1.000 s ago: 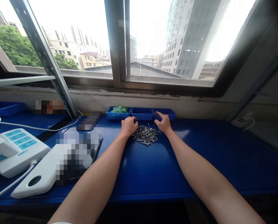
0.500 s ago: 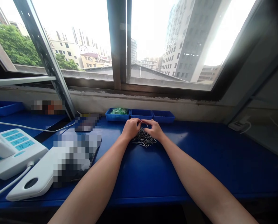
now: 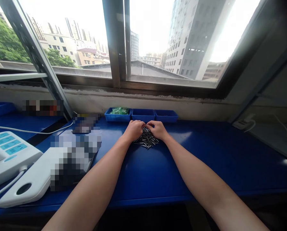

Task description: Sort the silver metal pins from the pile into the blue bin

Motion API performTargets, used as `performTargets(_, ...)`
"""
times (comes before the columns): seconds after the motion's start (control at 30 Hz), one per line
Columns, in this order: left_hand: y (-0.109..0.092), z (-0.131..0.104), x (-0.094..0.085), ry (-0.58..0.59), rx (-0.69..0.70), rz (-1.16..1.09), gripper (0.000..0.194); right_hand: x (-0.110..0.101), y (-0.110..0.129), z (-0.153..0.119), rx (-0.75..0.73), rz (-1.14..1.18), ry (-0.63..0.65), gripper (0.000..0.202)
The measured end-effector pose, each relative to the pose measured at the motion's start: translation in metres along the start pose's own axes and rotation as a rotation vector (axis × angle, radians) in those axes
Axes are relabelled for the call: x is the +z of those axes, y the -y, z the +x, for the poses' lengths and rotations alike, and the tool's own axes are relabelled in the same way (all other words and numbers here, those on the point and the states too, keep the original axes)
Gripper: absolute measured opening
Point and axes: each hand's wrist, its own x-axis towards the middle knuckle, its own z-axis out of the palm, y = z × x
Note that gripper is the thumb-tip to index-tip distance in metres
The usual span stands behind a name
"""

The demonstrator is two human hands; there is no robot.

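A loose pile of small dark metal pins or screws [image 3: 147, 140] lies on the blue tabletop [image 3: 153, 179]; their exact kind is too small to tell. Over the pile's far side, my left hand [image 3: 135, 129] and my right hand [image 3: 157, 130] come together, fingertips nearly touching. Both hands have their fingers bent and closed in a pinch. Whatever sits between the fingertips is hidden. Just behind the hands stand a blue bin with green bagged items [image 3: 119, 111], a middle blue bin [image 3: 143, 115] and a right blue bin [image 3: 166, 116].
On the left are a white power strip [image 3: 30, 157] with cables and a white device with a dark oval [image 3: 34, 179]. Blurred-out items lie beside them. A metal shelf post [image 3: 49, 77] rises at the left. A window runs along the back, and a small white box [image 3: 241, 123] sits at far right.
My hands have drawn closer together at the fingertips, and the right fingers have curled in. The whole view has shifted slightly.
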Motion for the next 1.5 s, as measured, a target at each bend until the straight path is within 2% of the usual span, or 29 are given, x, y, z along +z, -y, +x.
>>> performTargets(0.23, -0.004, 0.001, -0.002, -0.049, 0.001, -0.097, 0.024, -0.003, 0.006, 0.001, 0.107, 0.023, -0.027, 0.024)
performTargets(0.4, -0.004, 0.002, -0.003, -0.070, -0.030, -0.111, 0.025, 0.000, 0.010, -0.001, 0.065, 0.227, -0.110, 0.017)
performTargets(0.57, -0.001, 0.003, -0.005, -0.087, -0.046, -0.165, 0.025, -0.002, 0.012, -0.004, 0.061, 0.214, -0.119, 0.024)
performTargets(0.73, 0.007, 0.002, -0.005, -0.219, -0.212, -0.114, 0.036, -0.010, 0.006, 0.000, 0.118, 0.106, -0.213, 0.034)
performTargets(0.83, 0.014, 0.002, -0.005, -0.218, -0.317, -0.081, 0.030, -0.015, 0.000, 0.005, 0.179, -0.017, -0.262, 0.044)
performTargets(0.97, 0.019, 0.001, -0.003, -0.149, -0.374, -0.045, 0.024, -0.017, -0.004, 0.016, 0.206, -0.214, -0.171, 0.055)
performTargets(1.17, 0.019, -0.001, -0.004, -0.085, -0.365, -0.035, 0.024, -0.023, -0.007, 0.035, 0.200, -0.450, -0.015, 0.061)
performTargets(1.4, 0.017, -0.001, -0.007, -0.039, -0.366, -0.006, 0.025, -0.042, -0.012, 0.042, 0.099, -0.625, 0.085, 0.061)
performTargets(1.5, 0.017, -0.001, -0.008, -0.029, -0.364, -0.001, 0.026, -0.056, -0.018, 0.041, 0.121, -0.702, 0.088, 0.064)
